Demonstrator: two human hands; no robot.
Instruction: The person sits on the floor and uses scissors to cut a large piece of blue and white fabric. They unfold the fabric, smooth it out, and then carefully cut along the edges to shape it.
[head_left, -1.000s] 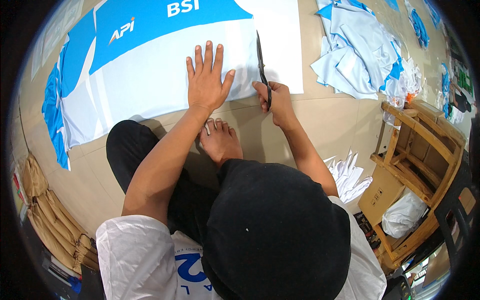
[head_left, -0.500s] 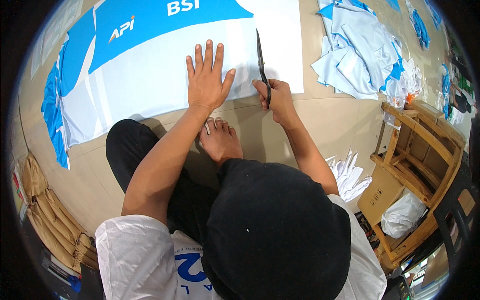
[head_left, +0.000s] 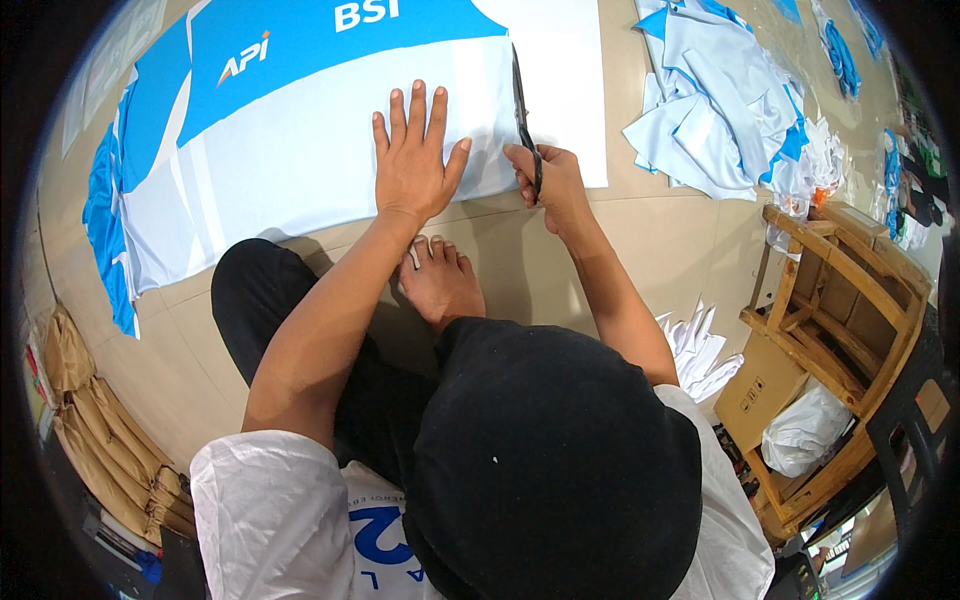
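Blue and pale blue printed fabric [head_left: 290,150] lies spread over the tiled floor before me, with a white sheet [head_left: 560,90] showing along its right side. My left hand [head_left: 415,165] rests flat on the pale part, fingers spread. In my right hand [head_left: 552,185] is a pair of black-handled scissors [head_left: 521,105], thumb and fingers in the handle loops. Its blades point away from me along the right edge of the blue and pale fabric. How far the blades are apart is hard to see.
A heap of pale blue and blue cloth pieces [head_left: 715,110] lies at the far right. Nearer on that side stands a wooden frame stool [head_left: 830,290] beside a cardboard box [head_left: 765,385] and white plastic bag [head_left: 805,430]. White scraps [head_left: 700,350] lie by my right arm; brown wrapped bundles [head_left: 110,440] sit at left.
My right hand and the scissors have shifted slightly farther from me along the fabric's edge. My left hand has stayed in place.
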